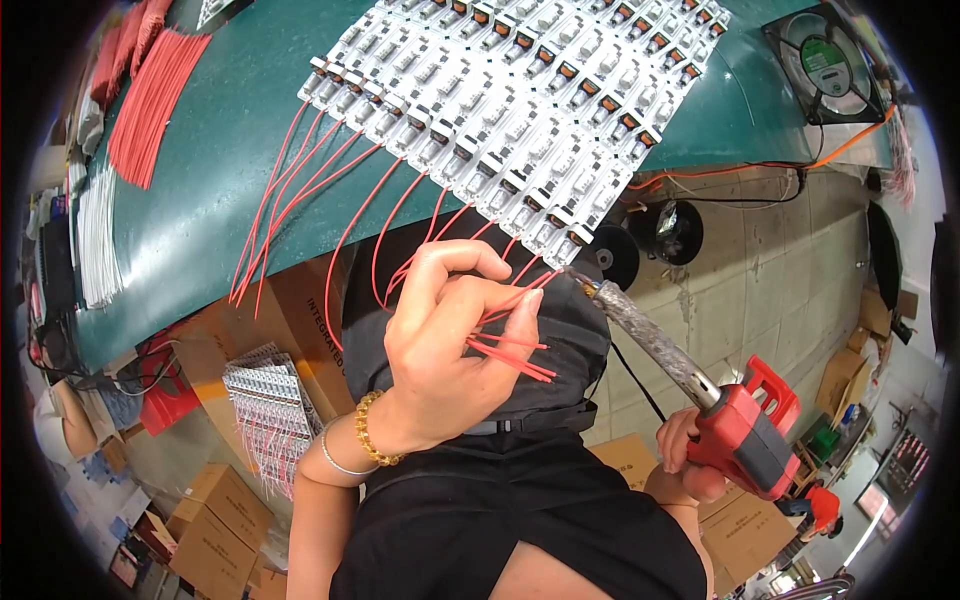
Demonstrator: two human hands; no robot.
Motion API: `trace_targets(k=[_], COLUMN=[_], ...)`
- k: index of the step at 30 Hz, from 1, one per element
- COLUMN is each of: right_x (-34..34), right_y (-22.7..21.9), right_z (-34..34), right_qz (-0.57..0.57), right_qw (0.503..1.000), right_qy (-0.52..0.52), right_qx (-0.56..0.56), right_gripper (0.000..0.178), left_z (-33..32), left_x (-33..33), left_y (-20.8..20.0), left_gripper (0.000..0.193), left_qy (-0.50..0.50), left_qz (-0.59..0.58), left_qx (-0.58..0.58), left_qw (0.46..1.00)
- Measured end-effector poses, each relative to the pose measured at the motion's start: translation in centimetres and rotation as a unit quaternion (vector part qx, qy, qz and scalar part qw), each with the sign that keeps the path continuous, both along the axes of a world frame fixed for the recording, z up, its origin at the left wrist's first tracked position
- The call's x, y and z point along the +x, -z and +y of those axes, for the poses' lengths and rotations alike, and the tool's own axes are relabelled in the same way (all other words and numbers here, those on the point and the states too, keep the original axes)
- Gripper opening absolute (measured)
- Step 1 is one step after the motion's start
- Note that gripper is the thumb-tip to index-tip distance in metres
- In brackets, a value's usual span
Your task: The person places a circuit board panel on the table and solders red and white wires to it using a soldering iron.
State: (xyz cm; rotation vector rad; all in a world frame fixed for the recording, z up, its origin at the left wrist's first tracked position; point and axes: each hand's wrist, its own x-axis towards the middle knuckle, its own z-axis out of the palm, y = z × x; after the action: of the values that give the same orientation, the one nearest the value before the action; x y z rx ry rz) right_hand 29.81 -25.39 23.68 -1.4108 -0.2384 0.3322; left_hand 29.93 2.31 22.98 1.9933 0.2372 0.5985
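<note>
Several thin red wires (510,366) are bunched in my left hand (445,335); thumb and forefinger pinch one end against the near corner of a white circuit board panel (470,110). The panel carries rows of small components, and more red wires trail from its near-left edge. My right hand (690,455) is wrapped round the handle of a red and black soldering gun (745,440). Its tip is at the panel's near corner, close to the pinched wire end; whether it touches cannot be made out.
The panel lies on a green tabletop (235,150). Bundles of red wires (155,110) and white wires (98,240) lie at the left. A fan (826,65) stands at the far right beside an orange cable (850,147). Below are stacked wired panels (270,400) and cardboard boxes (215,525).
</note>
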Motion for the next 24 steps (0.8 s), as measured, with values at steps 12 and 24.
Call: trace_targets(k=[12,24], right_x=[0.1,4.2], right_y=[-1.4,-0.1], right_z=[2.0,3.7], right_qz=[0.092,-0.035], right_qw=[0.992,0.998], right_qy=[0.079,-0.021], right_qx=[0.041,0.044], right_gripper=[0.067,0.082], left_z=[-0.1,14.6], left_x=[0.1,-7.6], left_y=[0.0,-6.4], left_gripper=[0.012,0.02], left_qy=[-0.008,-0.249], left_qz=[0.003,0.122], left_qx=[-0.014,0.112], left_qw=[1.0,0.954])
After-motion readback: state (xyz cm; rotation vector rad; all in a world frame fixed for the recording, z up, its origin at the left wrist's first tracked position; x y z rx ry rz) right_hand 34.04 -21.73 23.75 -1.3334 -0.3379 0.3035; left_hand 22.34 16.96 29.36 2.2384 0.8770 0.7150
